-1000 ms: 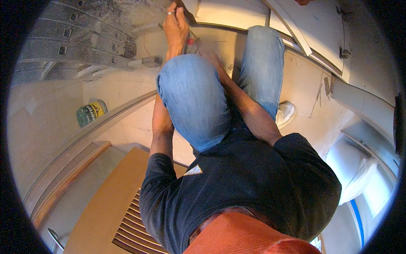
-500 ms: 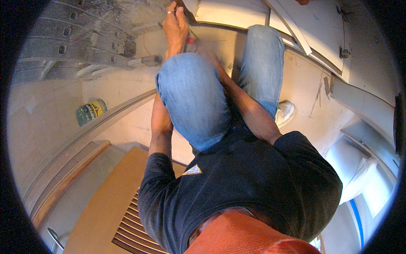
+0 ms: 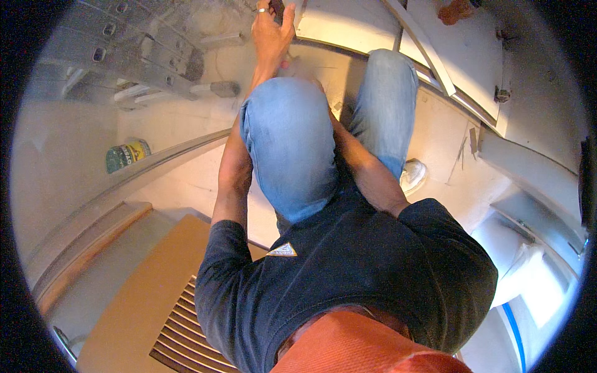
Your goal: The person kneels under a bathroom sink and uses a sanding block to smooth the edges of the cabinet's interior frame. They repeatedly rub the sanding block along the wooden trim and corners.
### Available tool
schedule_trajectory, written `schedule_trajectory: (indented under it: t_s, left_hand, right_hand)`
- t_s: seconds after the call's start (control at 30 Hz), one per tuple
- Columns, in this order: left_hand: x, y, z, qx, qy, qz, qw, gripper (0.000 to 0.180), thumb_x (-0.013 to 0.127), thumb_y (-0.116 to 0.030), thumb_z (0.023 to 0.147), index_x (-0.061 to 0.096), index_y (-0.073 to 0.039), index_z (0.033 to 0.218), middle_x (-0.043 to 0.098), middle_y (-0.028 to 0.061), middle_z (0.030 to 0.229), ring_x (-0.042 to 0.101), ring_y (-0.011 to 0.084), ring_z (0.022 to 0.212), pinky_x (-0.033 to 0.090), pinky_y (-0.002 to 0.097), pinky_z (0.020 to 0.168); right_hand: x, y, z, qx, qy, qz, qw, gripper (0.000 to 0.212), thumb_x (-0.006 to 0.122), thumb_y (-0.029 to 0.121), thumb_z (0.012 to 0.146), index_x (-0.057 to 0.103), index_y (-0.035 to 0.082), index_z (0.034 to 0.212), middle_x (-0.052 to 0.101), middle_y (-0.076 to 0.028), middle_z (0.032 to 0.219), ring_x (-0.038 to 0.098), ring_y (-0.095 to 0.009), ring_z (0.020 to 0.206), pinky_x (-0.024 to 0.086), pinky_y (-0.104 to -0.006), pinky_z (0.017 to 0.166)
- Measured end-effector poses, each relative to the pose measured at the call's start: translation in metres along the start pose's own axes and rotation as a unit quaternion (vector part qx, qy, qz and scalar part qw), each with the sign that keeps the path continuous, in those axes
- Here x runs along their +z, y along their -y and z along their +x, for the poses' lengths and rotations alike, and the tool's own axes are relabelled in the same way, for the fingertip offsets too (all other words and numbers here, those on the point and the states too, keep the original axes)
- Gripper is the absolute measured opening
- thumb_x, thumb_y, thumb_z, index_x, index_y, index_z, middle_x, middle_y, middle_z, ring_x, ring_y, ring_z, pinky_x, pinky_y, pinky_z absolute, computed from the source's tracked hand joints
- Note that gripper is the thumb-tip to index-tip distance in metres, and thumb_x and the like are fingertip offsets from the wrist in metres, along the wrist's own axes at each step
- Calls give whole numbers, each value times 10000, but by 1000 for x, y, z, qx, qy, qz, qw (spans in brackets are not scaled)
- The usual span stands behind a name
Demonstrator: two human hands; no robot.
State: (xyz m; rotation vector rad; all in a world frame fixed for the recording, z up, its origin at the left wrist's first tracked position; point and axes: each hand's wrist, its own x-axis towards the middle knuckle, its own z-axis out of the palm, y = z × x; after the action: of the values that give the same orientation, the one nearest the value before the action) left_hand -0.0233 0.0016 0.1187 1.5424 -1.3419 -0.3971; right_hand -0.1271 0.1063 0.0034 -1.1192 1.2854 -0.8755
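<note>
My left hand (image 3: pixel 272 38), with a ring on one finger, reaches past my raised knee to the top of the view. Its thumb and fingers sit on either side of a dark brown piece (image 3: pixel 278 8) beside a white panel (image 3: pixel 339 26). The top of that grip is cut off by the picture's edge. My right forearm (image 3: pixel 373 177) passes between my knees. My right hand is mostly hidden behind the denim knee (image 3: pixel 286 130), so its fingers do not show. Near that knee, a small red spot (image 3: pixel 284 64) lies on the floor.
A white strip (image 3: pixel 423 46) crosses the panels. Another person's hand (image 3: pixel 457 11) is at the top right. At left are a metal ladder (image 3: pixel 81 46) and a green-yellow bucket (image 3: pixel 127 155). A louvred brown panel (image 3: pixel 143 280) lies behind me; white plastic (image 3: pixel 519 270) lies at right.
My left hand has shifted slightly right, and its thumb now stands apart from the fingers around the dark brown piece. More of the other person's hand shows. My view has shifted slightly.
</note>
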Motion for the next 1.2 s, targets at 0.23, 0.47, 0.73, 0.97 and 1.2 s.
schedule_trajectory:
  t_s: [0.23,0.47,0.73,0.97,1.2]
  left_hand:
    - [4,0,7,29,-57,23,998,402,686,-211,961,592,26,1271,717,258,966,723,386,878,568,438,767]
    - [5,2,6,60,-77,37,995,374,677,-196,961,597,31,1247,709,253,873,723,378,801,565,438,701]
    - [4,-3,7,38,-64,16,997,348,673,-174,956,595,23,1232,717,244,900,729,355,825,566,422,714]
    - [5,-2,8,54,-60,18,997,364,668,-183,963,585,23,1252,714,246,955,722,348,872,560,416,754]
    - [4,-1,9,55,-50,18,997,398,663,-199,972,567,22,1289,705,249,1022,708,334,944,548,416,815]
  right_hand:
    - [-6,3,-4,-7,-2,-30,1000,560,417,490,1052,574,12,1298,652,-231,1087,639,-369,989,494,-457,893]
    - [-10,2,-7,-7,-5,-33,999,577,419,495,1050,562,8,1324,640,-249,1147,622,-387,1056,477,-459,941]
    - [-9,-4,-7,4,-11,-29,1000,598,421,500,1048,549,3,1354,627,-269,1215,603,-408,1133,459,-462,995]
    - [-6,0,0,4,-5,-29,1000,617,423,505,1047,537,-2,1380,615,-286,1275,587,-426,1200,442,-465,1042]
    - [-8,8,-12,14,-19,-19,1000,646,428,506,1046,517,-23,1406,584,-299,1338,554,-431,1263,409,-458,1098]
